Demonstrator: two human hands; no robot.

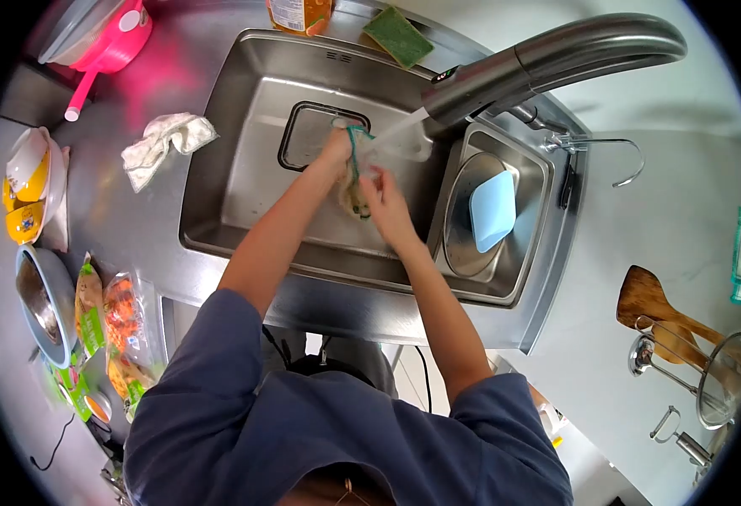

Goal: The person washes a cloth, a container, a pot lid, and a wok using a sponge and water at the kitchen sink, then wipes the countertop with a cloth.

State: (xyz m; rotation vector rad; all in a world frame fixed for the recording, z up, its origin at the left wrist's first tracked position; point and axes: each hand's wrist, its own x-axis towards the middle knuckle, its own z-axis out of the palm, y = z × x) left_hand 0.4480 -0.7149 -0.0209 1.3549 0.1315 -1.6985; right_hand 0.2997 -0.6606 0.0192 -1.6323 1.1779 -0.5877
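Observation:
Over the steel sink [252, 194], a pale cloth with a green edge [354, 196] hangs between my hands, bunched and wet-looking. My left hand [335, 152] is closed on its upper part, beside the green edge. Lower down and to the right, my right hand [386, 207] has its fingers closed at the side of the cloth; some fingertips are hidden. Water runs from the grey faucet [471, 88] in a slanting stream onto the cloth and my hands. Beneath them, a square drain cover [296, 135] shows in the sink floor.
A side basin [514, 282] at the right holds a round metal lid or pan and a light-blue dish [493, 211]. A green sponge [398, 37] lies behind the sink. Left are a crumpled white cloth [166, 145], a pink-handled pan [117, 42], bowls [29, 221] and food packets [89, 308].

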